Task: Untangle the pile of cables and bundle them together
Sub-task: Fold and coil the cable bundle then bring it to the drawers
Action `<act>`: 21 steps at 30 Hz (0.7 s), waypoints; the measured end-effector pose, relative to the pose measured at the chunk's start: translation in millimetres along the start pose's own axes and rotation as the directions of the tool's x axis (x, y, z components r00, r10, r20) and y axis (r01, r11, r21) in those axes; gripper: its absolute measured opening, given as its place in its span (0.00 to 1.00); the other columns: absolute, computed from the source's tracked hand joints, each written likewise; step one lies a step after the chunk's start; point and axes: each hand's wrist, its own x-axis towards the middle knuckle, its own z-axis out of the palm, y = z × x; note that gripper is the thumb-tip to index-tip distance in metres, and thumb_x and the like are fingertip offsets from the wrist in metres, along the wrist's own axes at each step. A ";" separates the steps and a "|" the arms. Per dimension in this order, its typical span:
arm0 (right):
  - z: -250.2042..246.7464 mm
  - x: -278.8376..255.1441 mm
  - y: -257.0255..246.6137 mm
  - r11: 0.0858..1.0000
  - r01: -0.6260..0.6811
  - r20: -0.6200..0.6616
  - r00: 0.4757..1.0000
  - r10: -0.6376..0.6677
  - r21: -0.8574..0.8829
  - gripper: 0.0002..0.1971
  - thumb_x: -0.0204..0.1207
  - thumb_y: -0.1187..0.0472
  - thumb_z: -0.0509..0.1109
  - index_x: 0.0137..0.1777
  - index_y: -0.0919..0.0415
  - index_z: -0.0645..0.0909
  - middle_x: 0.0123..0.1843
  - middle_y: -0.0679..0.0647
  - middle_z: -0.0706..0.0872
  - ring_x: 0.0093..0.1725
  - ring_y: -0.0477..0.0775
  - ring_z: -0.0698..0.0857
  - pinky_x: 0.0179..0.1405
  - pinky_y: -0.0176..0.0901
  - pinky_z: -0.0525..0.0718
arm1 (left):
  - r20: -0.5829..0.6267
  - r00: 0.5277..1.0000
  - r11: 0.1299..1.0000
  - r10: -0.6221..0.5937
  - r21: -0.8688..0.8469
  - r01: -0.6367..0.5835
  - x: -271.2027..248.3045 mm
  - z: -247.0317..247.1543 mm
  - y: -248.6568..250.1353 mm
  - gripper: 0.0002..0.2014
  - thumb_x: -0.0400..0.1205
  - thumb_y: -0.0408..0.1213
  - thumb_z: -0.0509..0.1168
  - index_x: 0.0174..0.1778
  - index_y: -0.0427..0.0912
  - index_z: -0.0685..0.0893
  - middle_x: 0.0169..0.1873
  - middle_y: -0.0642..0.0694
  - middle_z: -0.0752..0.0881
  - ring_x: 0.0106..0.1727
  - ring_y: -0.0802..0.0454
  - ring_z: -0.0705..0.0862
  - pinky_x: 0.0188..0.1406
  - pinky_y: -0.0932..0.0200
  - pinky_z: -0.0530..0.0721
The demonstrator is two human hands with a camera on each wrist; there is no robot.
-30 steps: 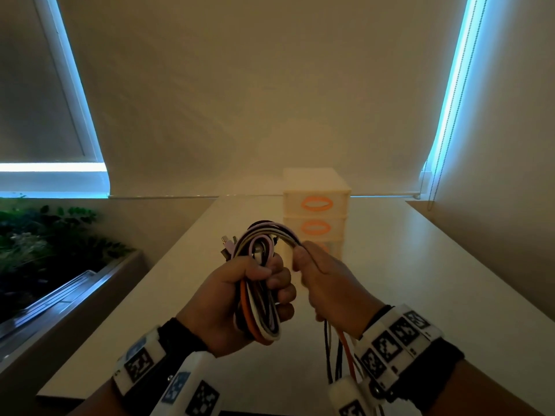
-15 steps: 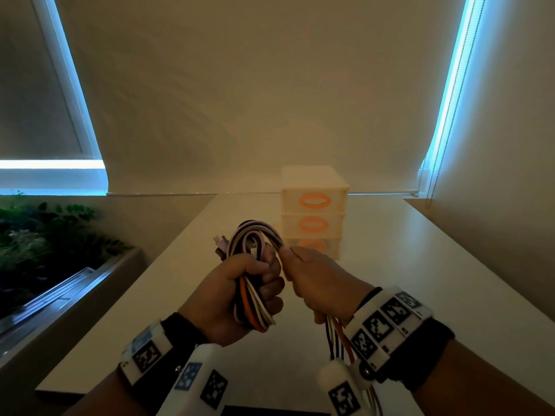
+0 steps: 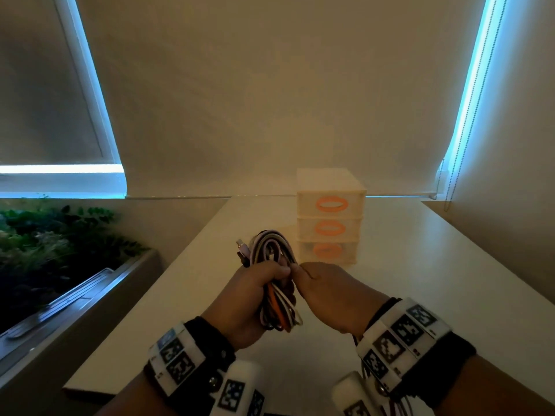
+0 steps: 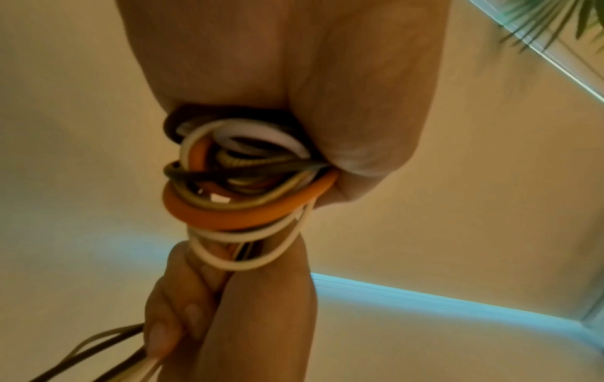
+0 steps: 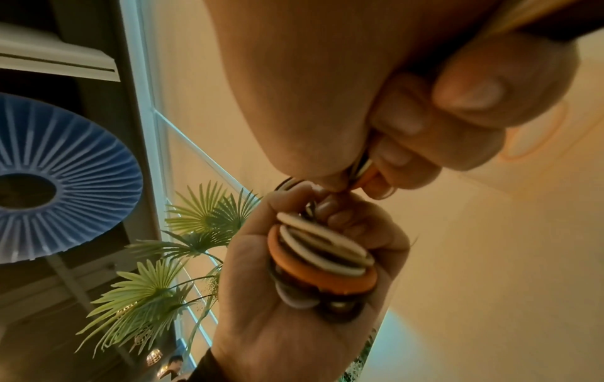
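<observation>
A coil of cables (image 3: pixel 276 283), white, orange, black and pale pink, is held above the white table (image 3: pixel 420 265). My left hand (image 3: pixel 255 292) grips the coil around its middle, loops sticking out above and below the fist. The coil's lower loops (image 4: pixel 241 186) show in the left wrist view, and its edge (image 5: pixel 323 261) in the right wrist view. My right hand (image 3: pixel 330 292) pinches the loose cable strands right beside the left fist; the strands (image 4: pixel 98 361) trail down under the right wrist. A plug end (image 3: pixel 241 250) pokes out at the coil's upper left.
A small white three-drawer box (image 3: pixel 329 217) with orange oval handles stands on the table just beyond my hands. A planter with green foliage (image 3: pixel 45 244) lies to the left below the table edge. Window blinds fill the back wall.
My right hand has moved left along the strands until it meets the left fist. Both hands and the coil have dropped a little lower toward me.
</observation>
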 end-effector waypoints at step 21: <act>-15.0 10.5 -7.4 0.917 -0.254 0.325 0.934 0.149 0.309 0.26 0.81 0.30 0.49 0.39 0.50 0.73 0.23 0.47 0.67 0.20 0.47 0.62 0.22 0.37 0.59 | 0.371 0.915 0.971 0.157 -0.226 -0.075 6.7 -3.9 -1.0 0.31 0.70 0.30 0.65 0.73 0.33 0.75 0.76 0.32 0.80 0.77 0.35 0.79 0.66 0.37 0.85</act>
